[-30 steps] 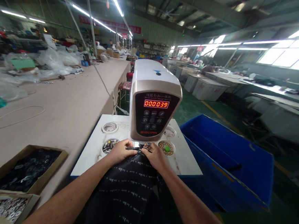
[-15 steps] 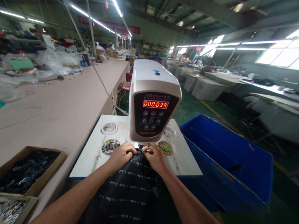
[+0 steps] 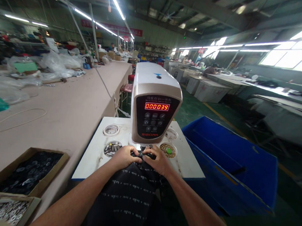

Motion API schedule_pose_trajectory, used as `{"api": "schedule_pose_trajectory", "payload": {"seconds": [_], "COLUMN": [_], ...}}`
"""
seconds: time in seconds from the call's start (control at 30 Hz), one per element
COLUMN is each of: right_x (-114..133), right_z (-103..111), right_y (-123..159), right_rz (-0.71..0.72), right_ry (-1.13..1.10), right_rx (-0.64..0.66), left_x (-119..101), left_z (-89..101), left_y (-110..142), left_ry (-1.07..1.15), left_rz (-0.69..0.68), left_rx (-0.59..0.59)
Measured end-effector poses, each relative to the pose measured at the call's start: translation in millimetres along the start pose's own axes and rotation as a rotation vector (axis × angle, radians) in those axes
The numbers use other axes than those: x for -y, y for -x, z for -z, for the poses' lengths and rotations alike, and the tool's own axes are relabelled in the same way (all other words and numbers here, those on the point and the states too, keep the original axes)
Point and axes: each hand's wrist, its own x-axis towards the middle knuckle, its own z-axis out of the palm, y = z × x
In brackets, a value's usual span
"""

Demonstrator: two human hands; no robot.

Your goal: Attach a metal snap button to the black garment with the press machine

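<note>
I see first the long beige worktable on my left, running far into the hall, and the big blue plastic bin on the floor to my right. In the middle stands the white press machine with a dark control panel; its red counter reads 000039. It sits on a white machine table with round cups sunk into it: one cup of small metal parts just beside my left hand, and one cup of brass-coloured pieces with a green cap just beside my right hand. Two cardboard boxes, one with dark rings and one with silver rings, stand at the lower left.

The black fabric with thin white printed lines lies from my lap up onto the table, and its top edge is directly under the head of the machine. My left hand and my right hand both pinch this edge, fingers curled and pressed together on the cloth, the two hands near each other with a short dark strip between them.

I judge that the step in hand is to place the edge under the punch. The next move calls for holding the cloth flat and steady, with fingertips away from the press point.
</note>
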Motion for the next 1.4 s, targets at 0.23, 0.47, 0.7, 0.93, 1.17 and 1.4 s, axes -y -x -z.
{"api": "schedule_pose_trajectory", "payload": {"seconds": [0.23,0.47,0.7,0.93,1.17,1.4], "right_x": [1,-1,-3,-2,-5,-5], "right_z": [4,6,7,7,7,7], "right_y": [-1,-3,-6,-6,-6,-6], "right_rz": [-0.02,-0.035,-0.039,-0.043,-0.047,-0.081], "right_ry": [-0.02,-0.027,-0.011,-0.005,-0.008,-0.045], "right_rx": [0.041,0.064,0.091,0.098,0.098,0.1], "left_x": [-3,-6,-3,1,2,1], "left_z": [4.3,13.3,15.1,18.4,17.9,18.3], "left_y": [5,8,6,3,3,4], "left_ry": [0.094,0.137,0.12,0.109,0.094,0.093], "left_rz": [-0.017,0.003,0.014,0.002,0.016,0.033], "left_rx": [0.022,0.08,0.086,0.126,0.127,0.125]}}
